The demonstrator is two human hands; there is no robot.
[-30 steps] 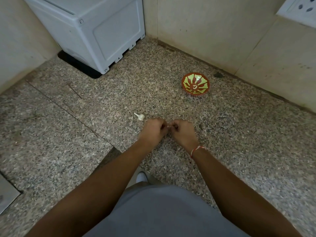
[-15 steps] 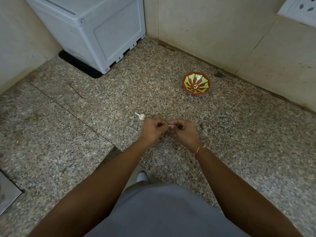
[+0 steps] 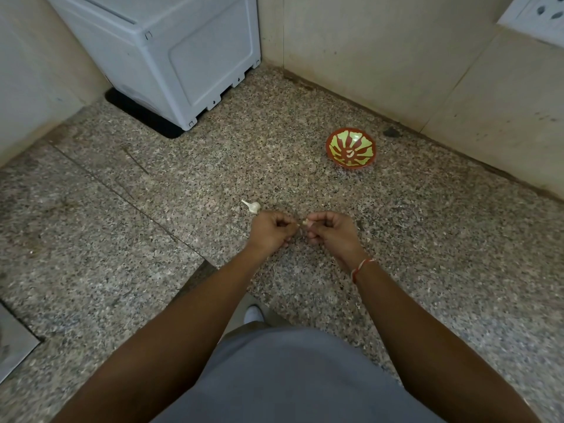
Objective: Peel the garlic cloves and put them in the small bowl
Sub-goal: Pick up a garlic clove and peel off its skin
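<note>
Compared with half a second earlier: hands drawn slightly apart, a small pale garlic clove (image 3: pixel 304 222) now exposed in the gap between them; garlic bulb and bowl unmoved.

Far left of the hands, a metal plate corner (image 3: pixel 12 340) at the frame edge. Beyond and left of the left hand, a grey-white appliance (image 3: pixel 171 53) set in the corner, a dark mat (image 3: pixel 143 117) under its front edge. Just beyond the left hand, almost touching the knuckles, a white garlic bulb (image 3: pixel 253 206) lying on the speckled stone counter (image 3: pixel 152 239).

Left hand (image 3: pixel 272 228) with fingers curled, fingertips pinched at the clove's left end. Right hand (image 3: pixel 331 230) likewise curled, pinching the clove's right end; red-and-white thread (image 3: pixel 360 268) on that wrist.

Beyond and right of the right hand, well apart, small bowl (image 3: pixel 351 148), red with green petals, near the tiled wall (image 3: pixel 396 56). Open counter between hands and bowl, and to the right of the right hand.
</note>
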